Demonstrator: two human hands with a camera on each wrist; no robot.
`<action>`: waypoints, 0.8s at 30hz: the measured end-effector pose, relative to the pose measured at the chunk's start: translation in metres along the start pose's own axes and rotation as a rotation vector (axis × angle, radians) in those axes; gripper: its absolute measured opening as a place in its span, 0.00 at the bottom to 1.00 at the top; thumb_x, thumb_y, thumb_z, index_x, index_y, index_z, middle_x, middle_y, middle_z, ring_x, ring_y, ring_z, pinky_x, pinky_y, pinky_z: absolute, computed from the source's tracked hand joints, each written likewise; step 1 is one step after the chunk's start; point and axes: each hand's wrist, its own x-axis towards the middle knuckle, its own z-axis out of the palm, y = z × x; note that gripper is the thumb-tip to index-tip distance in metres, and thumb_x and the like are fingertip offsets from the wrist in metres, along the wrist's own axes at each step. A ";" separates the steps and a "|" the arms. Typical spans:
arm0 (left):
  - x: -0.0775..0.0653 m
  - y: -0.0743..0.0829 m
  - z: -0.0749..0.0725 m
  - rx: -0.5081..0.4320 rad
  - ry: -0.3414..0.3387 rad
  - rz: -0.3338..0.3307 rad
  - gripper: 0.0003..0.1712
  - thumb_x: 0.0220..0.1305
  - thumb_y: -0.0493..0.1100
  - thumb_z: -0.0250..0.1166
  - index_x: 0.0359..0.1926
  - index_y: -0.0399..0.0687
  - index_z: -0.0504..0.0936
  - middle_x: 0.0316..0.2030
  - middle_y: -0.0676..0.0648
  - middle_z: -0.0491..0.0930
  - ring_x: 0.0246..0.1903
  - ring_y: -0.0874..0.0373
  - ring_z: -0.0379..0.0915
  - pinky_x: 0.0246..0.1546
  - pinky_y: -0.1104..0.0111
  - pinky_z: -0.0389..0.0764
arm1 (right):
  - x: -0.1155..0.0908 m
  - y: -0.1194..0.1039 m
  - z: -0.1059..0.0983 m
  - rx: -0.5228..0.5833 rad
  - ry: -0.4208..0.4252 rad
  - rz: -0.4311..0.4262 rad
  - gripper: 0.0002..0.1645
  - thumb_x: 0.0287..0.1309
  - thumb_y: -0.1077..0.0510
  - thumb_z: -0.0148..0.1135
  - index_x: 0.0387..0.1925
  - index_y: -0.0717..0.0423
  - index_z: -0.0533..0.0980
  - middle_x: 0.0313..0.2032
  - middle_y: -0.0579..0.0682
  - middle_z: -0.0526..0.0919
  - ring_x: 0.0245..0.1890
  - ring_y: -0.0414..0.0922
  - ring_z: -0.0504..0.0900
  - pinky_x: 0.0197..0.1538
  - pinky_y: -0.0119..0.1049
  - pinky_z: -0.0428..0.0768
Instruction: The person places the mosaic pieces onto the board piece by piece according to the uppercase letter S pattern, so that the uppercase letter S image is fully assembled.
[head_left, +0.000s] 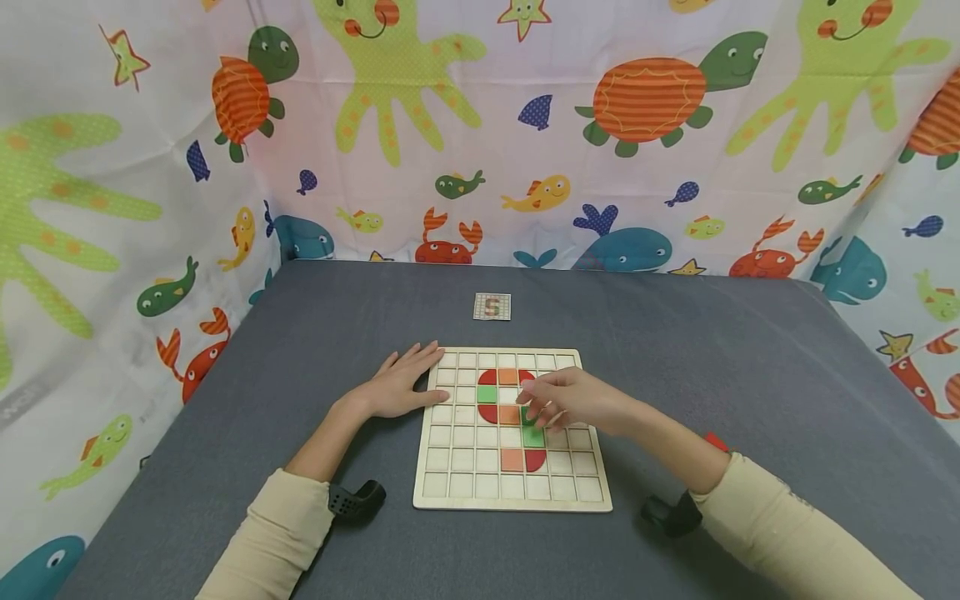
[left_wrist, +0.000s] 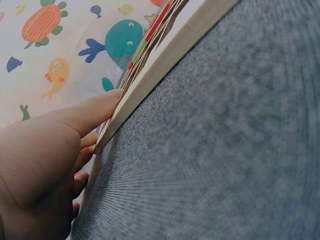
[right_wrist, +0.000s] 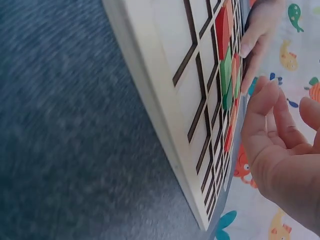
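Note:
A square wooden grid board (head_left: 462, 483) lies on the table, with red quarter-round tiles (head_left: 535, 460), orange square tiles (head_left: 512, 460) and green square tiles (head_left: 533, 437) set in its middle cells. My left hand (head_left: 401, 385) rests on the board's upper left edge, fingers stretched out and thumb on the rim, as the left wrist view also shows. Over the right half of the tiles hovers my right hand (head_left: 581, 402), its fingers loosely bent. In the right wrist view nothing shows between the fingers, and the hand is raised above the board. Some tiles are hidden beneath it.
Behind the board lies a small card (head_left: 492, 307) printed with a coloured pattern on a grid. A red object (head_left: 716, 442) peeks out behind the right forearm. The grey tabletop (head_left: 360, 300) is backed by a curtain (head_left: 480, 108) printed with sea animals.

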 end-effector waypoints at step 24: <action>-0.001 0.002 -0.001 0.003 0.004 0.001 0.45 0.67 0.58 0.58 0.74 0.40 0.50 0.73 0.40 0.46 0.71 0.40 0.35 0.65 0.42 0.35 | -0.040 0.026 -0.048 0.042 0.114 0.075 0.33 0.69 0.44 0.52 0.57 0.71 0.71 0.40 0.58 0.79 0.39 0.47 0.79 0.44 0.41 0.80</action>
